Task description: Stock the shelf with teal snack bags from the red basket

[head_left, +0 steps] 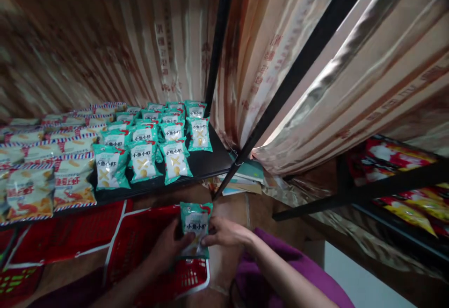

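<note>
From the head camera I see both hands low in the middle, sharing one teal snack packet (pixel 195 226) held upright above a red plastic basket (pixel 191 277). My left hand (pixel 171 246) clamps the packet's left edge, thumb across the front. My right hand (pixel 224 233) pinches the right edge between fingertips and thumb. Just beyond, a black shelf (pixel 206 163) carries rows of matching teal packets (pixel 143 158), with striped red-and-blue packets (pixel 70 179) to their left. Glossy beige curtains (pixel 315 88) hang behind, and red and yellow bags (pixel 403 177) lie on a rack at right.
</note>
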`<state>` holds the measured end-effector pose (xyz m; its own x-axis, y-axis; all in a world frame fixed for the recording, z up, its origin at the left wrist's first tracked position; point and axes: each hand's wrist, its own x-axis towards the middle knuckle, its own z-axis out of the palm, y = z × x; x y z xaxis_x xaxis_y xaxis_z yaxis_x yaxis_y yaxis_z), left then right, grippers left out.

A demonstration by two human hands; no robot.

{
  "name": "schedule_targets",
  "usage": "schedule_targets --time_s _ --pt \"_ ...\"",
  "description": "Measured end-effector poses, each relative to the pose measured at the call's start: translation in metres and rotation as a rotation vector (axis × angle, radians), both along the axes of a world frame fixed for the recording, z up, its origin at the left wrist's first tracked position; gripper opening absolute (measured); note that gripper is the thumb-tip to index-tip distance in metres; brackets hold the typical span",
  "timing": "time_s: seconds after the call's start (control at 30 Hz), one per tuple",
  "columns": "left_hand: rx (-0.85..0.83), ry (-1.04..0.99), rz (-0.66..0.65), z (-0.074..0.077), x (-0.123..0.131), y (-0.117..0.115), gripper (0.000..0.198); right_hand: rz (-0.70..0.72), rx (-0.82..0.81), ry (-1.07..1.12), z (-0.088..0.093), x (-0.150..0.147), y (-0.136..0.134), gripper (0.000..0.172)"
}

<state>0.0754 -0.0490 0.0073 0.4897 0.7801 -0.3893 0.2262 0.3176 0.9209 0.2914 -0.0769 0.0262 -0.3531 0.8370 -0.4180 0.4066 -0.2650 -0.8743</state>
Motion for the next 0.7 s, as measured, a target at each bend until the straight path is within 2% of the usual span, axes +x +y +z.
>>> schedule_targets --time_s 0.1,0.17,0.23,0.33,0.43,0.53,0.6,0.7 --pt "0.111 -0.013 -0.044 0.02 0.017 -0.003 0.045 -0.052 0.005 -0.041 0.018 0.013 -0.003 0.017" --pt "0.22 0.0 -0.038 0.035 0.027 -0.001 0.041 -0.147 0.081 -0.005 0.03 0.019 -0.005 0.019" --pt "0.319 0.018 0.01 0.05 0.038 0.005 0.041 -0.236 0.163 0.044 0.042 0.023 -0.005 0.02" --pt "0.39 -0.009 0.128 0.071 0.056 0.021 0.053 -0.37 0.302 0.038 0.058 0.028 0.005 0.019" --pt "0.372 -0.136 0.24 0.089 0.079 0.044 0.058 -0.484 0.436 -0.004 0.071 0.037 0.028 0.021" --pt "0.459 -0.206 0.347 0.102 0.104 0.068 0.055 -0.555 0.525 0.035 0.078 0.046 0.059 0.027" --pt "0.497 -0.192 0.389 0.108 0.119 0.083 0.056 -0.612 0.588 0.037 0.078 0.051 0.081 0.033" --pt "0.493 -0.06 0.41 0.113 0.134 0.102 0.06 -0.654 0.656 -0.009 0.072 0.055 0.11 0.037"
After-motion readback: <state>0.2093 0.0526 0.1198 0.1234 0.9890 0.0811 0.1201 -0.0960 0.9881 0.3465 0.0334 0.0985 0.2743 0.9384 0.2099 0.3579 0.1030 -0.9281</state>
